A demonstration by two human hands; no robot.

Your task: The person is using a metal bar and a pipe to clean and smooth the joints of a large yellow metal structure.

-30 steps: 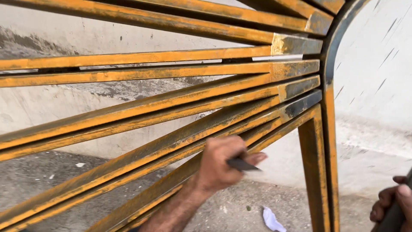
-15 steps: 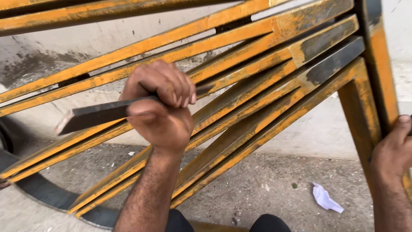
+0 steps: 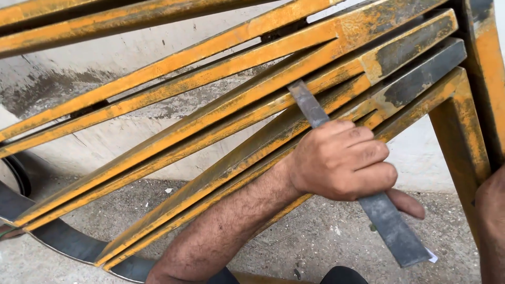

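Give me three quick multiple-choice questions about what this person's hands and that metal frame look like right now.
1. Where is the flat metal bar?
A. lying on the ground
B. gripped in the left hand
C. leaning on the wall

2. What colour is the paint on the frame bars?
A. blue
B. white
C. orange-yellow

3. How is the left hand?
A. closed in a fist round the bar
B. open and flat
C. out of sight

Answers: 1 B, the fingers wrap round its middle. 2 C, worn orange-yellow over dark steel. 3 A, knuckles curled tight. The right hand only shows at the picture's edge.
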